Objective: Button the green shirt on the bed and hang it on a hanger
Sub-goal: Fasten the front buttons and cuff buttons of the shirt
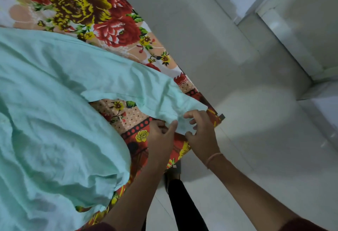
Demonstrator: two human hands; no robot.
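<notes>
A pale green shirt (pixel 60 102) lies spread and rumpled over the bed, filling the left half of the view. One sleeve stretches right toward the bed's corner. My left hand (pixel 161 135) pinches the sleeve's cuff end (pixel 181 121) from below, thumb on top of the cloth. My right hand (pixel 201 130) holds the same cuff from the right, fingers curled over its edge. Buttons are not visible, and no hanger is in view.
The bed carries a floral sheet (pixel 87 11) with red and yellow roses, its corner (pixel 219 119) just right of my hands. Pale tiled floor (pixel 265 139) lies to the right, a white wall and step at the upper right. My dark trouser leg (pixel 182 203) stands by the bed.
</notes>
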